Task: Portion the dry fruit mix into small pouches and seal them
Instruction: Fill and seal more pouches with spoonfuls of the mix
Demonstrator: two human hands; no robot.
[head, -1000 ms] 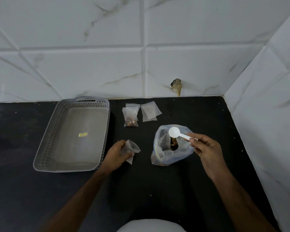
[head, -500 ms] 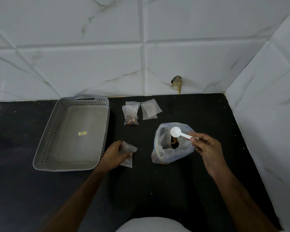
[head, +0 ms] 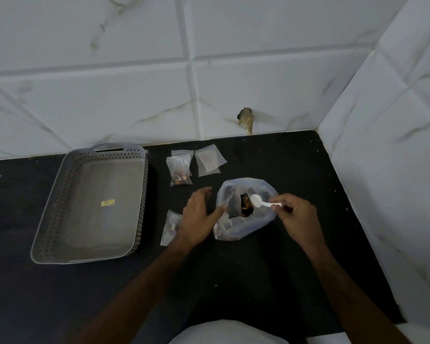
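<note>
The clear plastic bag of dry fruit mix (head: 243, 214) is stood open on the black tabletop (head: 271, 269), which is enclosed by white marbled wall tiles (head: 109, 95) in a corner. A white plastic spoon (head: 263, 203) is pinched over its mouth by the right hand (head: 296, 217). The small pouch (head: 170, 227) held a moment ago has been released; the left hand (head: 199, 214) is now spread with fingers relaxed against the bag. A filled pouch (head: 179, 171), empty pouches (head: 209, 161) and a perforated grey tray (head: 92, 202) lie beyond.
</note>
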